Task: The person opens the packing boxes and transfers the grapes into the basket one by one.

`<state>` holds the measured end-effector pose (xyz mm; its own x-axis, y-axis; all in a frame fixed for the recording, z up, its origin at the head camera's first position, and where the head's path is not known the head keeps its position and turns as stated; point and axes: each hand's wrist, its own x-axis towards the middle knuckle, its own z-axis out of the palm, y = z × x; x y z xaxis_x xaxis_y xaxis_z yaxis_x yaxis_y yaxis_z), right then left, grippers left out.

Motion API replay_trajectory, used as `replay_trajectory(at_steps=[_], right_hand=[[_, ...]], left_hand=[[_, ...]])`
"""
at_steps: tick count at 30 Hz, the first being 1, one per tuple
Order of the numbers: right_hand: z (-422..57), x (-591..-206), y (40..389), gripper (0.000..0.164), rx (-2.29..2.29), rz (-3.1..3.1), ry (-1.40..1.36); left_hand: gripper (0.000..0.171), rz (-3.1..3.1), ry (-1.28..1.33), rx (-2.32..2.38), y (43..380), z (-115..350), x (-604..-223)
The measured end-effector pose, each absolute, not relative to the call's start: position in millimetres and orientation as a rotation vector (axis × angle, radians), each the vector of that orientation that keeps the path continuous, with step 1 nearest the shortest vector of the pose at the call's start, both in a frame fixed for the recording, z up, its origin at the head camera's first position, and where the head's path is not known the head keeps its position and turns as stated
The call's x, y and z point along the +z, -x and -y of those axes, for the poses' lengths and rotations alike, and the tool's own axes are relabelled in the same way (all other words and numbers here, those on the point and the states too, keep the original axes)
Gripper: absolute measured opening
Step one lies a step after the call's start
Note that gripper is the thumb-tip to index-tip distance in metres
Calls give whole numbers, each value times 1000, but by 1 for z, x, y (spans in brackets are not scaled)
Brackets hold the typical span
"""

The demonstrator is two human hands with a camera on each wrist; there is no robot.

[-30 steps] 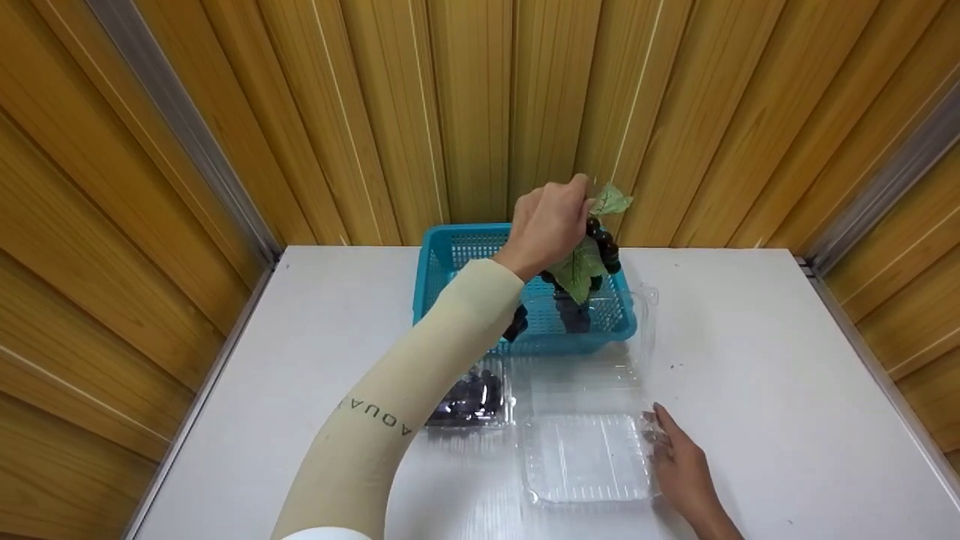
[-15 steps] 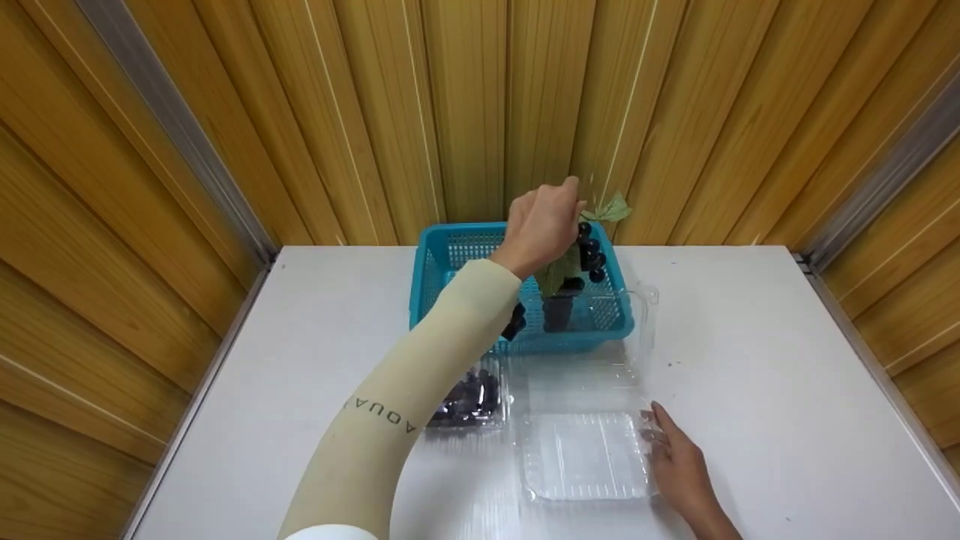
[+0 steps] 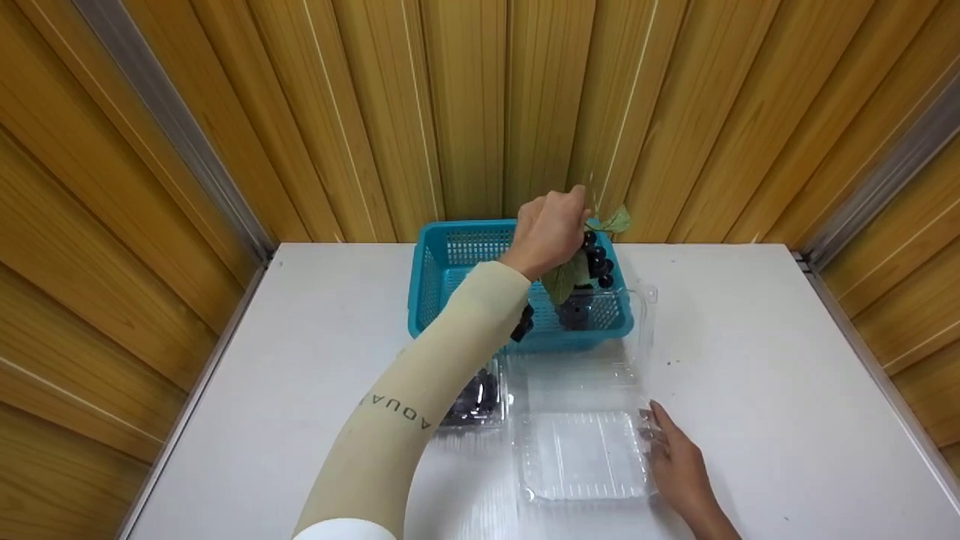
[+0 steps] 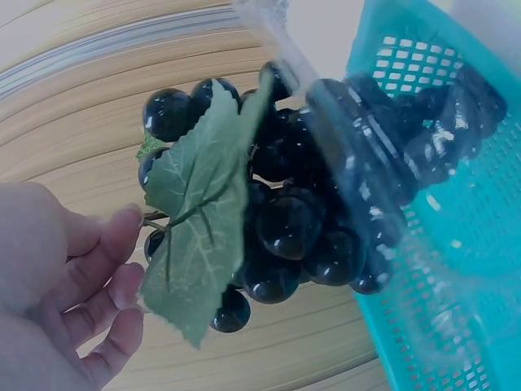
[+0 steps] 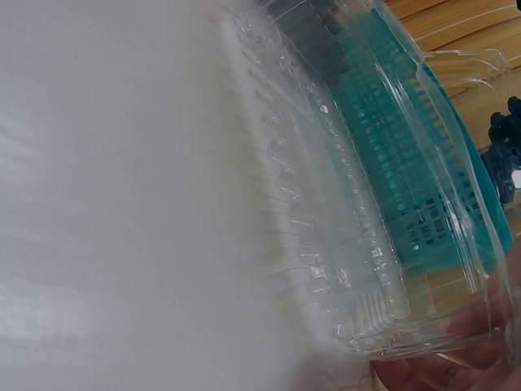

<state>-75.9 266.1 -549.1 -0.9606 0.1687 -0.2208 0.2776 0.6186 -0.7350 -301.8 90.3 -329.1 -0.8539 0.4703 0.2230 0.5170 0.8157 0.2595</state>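
My left hand (image 3: 547, 234) pinches the stem of a dark grape bunch (image 3: 598, 262) above the right part of the blue-green basket (image 3: 417, 289). In the left wrist view the fingertips (image 4: 122, 224) meet at the stem, beside a broad green leaf (image 4: 199, 212), and shiny round grapes (image 4: 289, 224) hang past it. My right hand (image 3: 682, 469) grips the right edge of a clear hinged plastic container (image 3: 585, 457). Its base lies on the table with nothing inside, and its raised lid (image 3: 646, 322) stands in front of the basket. The right wrist view shows fingers (image 5: 472, 322) at the container's rim.
Left of the open container, partly behind the left sleeve (image 3: 420, 382), sits another clear container (image 3: 478, 401) with dark grapes inside. More dark grapes (image 3: 523, 324) show by the sleeve at the basket. A wood-patterned wall (image 3: 465, 112) rises behind the white table (image 3: 330, 300).
The left hand and grape bunch dip slightly lower over the basket, and the bunch has turned and swung a little. The right hand keeps its hold on the container.
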Motion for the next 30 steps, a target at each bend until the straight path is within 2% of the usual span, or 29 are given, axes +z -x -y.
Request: replay_trajectory(at_steps=[11, 21, 26, 30], right_hand=[[-265, -549, 72, 61, -1268, -2704, -380], [-263, -548, 69, 61, -1255, -2702, -362], [-264, -547, 68, 61, -1259, -2704, -361], [-265, -547, 69, 62, -1252, -2714, -354]], left_hand=[[19, 2904, 785, -556, 304, -98, -356], [14, 2935, 765, -784, 306, -87, -374], [29, 2985, 814, -774, 305, -82, -376], [33, 3089, 862, -766, 306, -79, -378]])
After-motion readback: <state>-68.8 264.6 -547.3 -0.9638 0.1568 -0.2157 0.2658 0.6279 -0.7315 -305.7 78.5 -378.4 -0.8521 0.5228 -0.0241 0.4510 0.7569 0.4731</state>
